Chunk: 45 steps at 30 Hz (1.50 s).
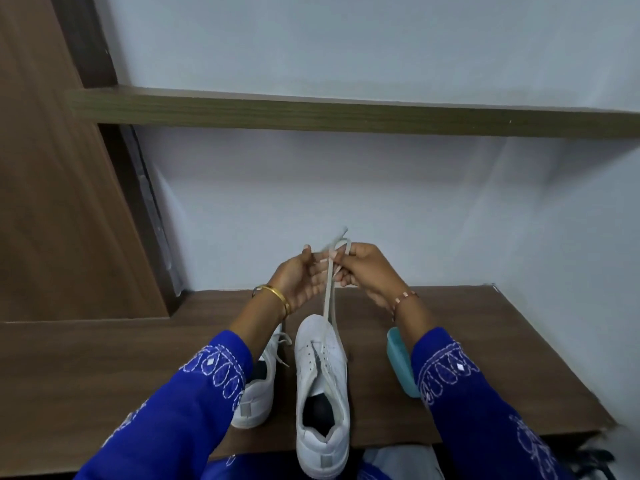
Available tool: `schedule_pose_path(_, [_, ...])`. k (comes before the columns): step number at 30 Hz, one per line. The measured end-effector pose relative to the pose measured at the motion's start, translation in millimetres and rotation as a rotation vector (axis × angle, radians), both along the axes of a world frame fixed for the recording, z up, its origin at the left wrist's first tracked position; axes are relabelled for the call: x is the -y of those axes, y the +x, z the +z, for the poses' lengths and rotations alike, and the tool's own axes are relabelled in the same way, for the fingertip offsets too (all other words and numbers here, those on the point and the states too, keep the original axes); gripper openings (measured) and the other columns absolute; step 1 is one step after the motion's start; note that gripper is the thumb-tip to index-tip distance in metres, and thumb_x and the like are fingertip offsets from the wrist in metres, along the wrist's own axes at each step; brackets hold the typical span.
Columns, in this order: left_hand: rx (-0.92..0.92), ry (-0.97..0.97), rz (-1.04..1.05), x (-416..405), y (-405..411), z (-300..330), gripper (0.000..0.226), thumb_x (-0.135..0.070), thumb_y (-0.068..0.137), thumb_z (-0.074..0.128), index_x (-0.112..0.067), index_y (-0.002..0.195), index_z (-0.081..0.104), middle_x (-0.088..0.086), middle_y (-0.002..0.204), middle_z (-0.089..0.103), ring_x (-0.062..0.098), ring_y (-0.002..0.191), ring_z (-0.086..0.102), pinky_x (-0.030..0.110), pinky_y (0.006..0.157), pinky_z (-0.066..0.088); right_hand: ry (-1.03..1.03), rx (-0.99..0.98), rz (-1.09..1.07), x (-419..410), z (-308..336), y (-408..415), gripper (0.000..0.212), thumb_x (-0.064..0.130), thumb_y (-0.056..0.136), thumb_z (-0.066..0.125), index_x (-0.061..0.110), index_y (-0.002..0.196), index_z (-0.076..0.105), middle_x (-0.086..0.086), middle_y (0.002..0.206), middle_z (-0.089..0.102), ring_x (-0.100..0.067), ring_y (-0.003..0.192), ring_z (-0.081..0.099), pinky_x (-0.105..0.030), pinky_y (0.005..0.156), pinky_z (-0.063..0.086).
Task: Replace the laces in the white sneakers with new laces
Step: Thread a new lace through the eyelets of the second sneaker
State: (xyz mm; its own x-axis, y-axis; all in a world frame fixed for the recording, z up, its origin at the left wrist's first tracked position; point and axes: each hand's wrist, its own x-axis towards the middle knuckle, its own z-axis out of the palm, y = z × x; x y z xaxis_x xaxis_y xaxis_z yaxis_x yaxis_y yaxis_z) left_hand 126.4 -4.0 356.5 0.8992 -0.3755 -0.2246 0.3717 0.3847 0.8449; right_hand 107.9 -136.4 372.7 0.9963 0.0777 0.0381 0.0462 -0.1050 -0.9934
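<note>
Lace (329, 292) | pinched by right hand (360, 268), left hand (301, 275) | above sneaker (322, 393)

Table (450, 341): matt brown wood-grain; sneaker (322, 382) at 6 o'clock: smooth white leather-like upper; lace (329, 292): flat woven cloth; sleeve (194, 403): blue embroidered cloth; bangle (277, 296): glossy gold-coloured metal.

White sneakers (320, 382), perhaps off-white lace (328, 292), blue embroidered sleeves (194, 403).
</note>
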Motion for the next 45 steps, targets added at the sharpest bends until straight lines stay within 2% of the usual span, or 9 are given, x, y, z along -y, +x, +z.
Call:
schedule_pose_path(9, [0.278, 0.383, -0.124, 3.3, -32.9, -32.1, 0.033, -0.026, 0.100, 0.036, -0.012, 0.093, 0.065, 0.003, 0.076, 0.069, 0.013, 0.069, 0.067, 0.029, 0.076, 0.053, -0.004, -0.036, -0.107, 0.7, 16.7, 19.6, 0.021, 0.009, 0.092, 0.054, 0.006, 0.073, 0.061, -0.009, 0.067, 0.059, -0.004, 0.043, 0.056, -0.015, 0.050, 0.050])
schedule_pose_path(15, [0.090, 0.159, 0.046, -0.9, -28.0, -26.0, 0.029, -0.013, 0.100, 0.036, -0.004, 0.083, 0.058, 0.004, 0.058, 0.066, 0.013, 0.051, 0.065, 0.027, 0.058, 0.057, -0.037, -0.179, -0.169, 5.9, -7.9, 5.9, 0.035, 0.033, 0.093, 0.053, 0.000, 0.090, 0.064, -0.011, 0.078, 0.062, -0.016, 0.057, 0.056, -0.023, 0.057, 0.050])
schedule_pose_path(18, [0.020, 0.077, 0.121, -5.9, -20.2, -23.5, 0.030, -0.012, 0.101, 0.032, -0.005, 0.085, 0.056, 0.009, 0.071, 0.066, 0.014, 0.053, 0.066, 0.026, 0.056, 0.057, -0.063, -0.291, -0.019, 7.6, -38.3, -11.7, 0.020, 0.020, 0.094, 0.053, 0.003, 0.088, 0.064, -0.010, 0.080, 0.062, -0.012, 0.053, 0.055, -0.021, 0.051, 0.047])
schedule_pose_path(22, [-0.045, -0.007, 0.195, -10.6, -12.2, -24.0, 0.029, -0.014, 0.102, 0.030, -0.004, 0.088, 0.054, 0.012, 0.086, 0.061, 0.019, 0.066, 0.066, 0.034, 0.072, 0.057, -0.039, -0.344, 0.320, 3.5, -60.2, -29.5, 0.013, 0.005, 0.092, 0.053, 0.010, 0.096, 0.064, 0.001, 0.085, 0.067, -0.009, 0.062, 0.057, -0.018, 0.052, 0.047])
schedule_pose_path(25, [-0.068, -0.044, 0.236, -14.9, -8.3, -24.1, 0.030, -0.014, 0.102, 0.029, -0.003, 0.090, 0.053, 0.013, 0.090, 0.060, 0.022, 0.079, 0.061, 0.039, 0.086, 0.046, -0.171, -0.284, 0.299, -0.9, -62.7, -31.2, 0.011, 0.008, 0.090, 0.057, 0.012, 0.089, 0.067, -0.002, 0.087, 0.068, -0.008, 0.062, 0.054, -0.016, 0.051, 0.044])
schedule_pose_path(30, [-0.089, 0.015, 0.190, -20.0, -10.6, -33.4, 0.027, -0.017, 0.102, 0.029, -0.003, 0.110, 0.051, 0.010, 0.086, 0.064, 0.019, 0.076, 0.063, 0.025, 0.062, 0.056, -0.232, -0.203, 0.097, -2.1, -56.2, -22.8, 0.008, 0.011, 0.087, 0.061, 0.009, 0.080, 0.064, 0.001, 0.063, 0.065, -0.007, 0.050, 0.053, -0.018, 0.046, 0.041])
schedule_pose_path(34, [-0.095, 0.074, 0.090, -12.8, -25.6, -45.7, 0.029, -0.016, 0.102, 0.030, -0.006, 0.092, 0.055, 0.003, 0.063, 0.070, 0.013, 0.056, 0.068, 0.022, 0.056, 0.057, -0.263, -0.175, -0.017, -6.4, -44.4, -15.3, 0.007, 0.008, 0.088, 0.056, 0.008, 0.083, 0.060, -0.004, 0.056, 0.056, -0.006, 0.038, 0.047, -0.016, 0.037, 0.036])
schedule_pose_path(39, [-0.132, 0.020, 0.058, -9.5, -22.1, -42.5, 0.032, -0.017, 0.102, 0.031, -0.004, 0.093, 0.058, 0.010, 0.077, 0.064, 0.017, 0.056, 0.064, 0.026, 0.051, 0.056, -0.438, -0.169, 0.041, -10.4, -42.1, -16.5, 0.019, 0.015, 0.089, 0.058, 0.010, 0.072, 0.065, 0.005, 0.044, 0.056, -0.004, 0.035, 0.042, -0.017, 0.037, 0.032])
schedule_pose_path(45, [-0.208, -0.062, 0.148, -13.2, -7.2, -29.3, 0.029, -0.015, 0.101, 0.033, -0.008, 0.086, 0.057, 0.003, 0.079, 0.055, 0.018, 0.077, 0.058, 0.038, 0.090, 0.043, -0.436, -0.187, 0.119, -5.7, -52.7, -26.2, 0.016, 0.019, 0.086, 0.064, 0.011, 0.072, 0.066, 0.007, 0.052, 0.061, -0.005, 0.043, 0.045, -0.018, 0.043, 0.034])
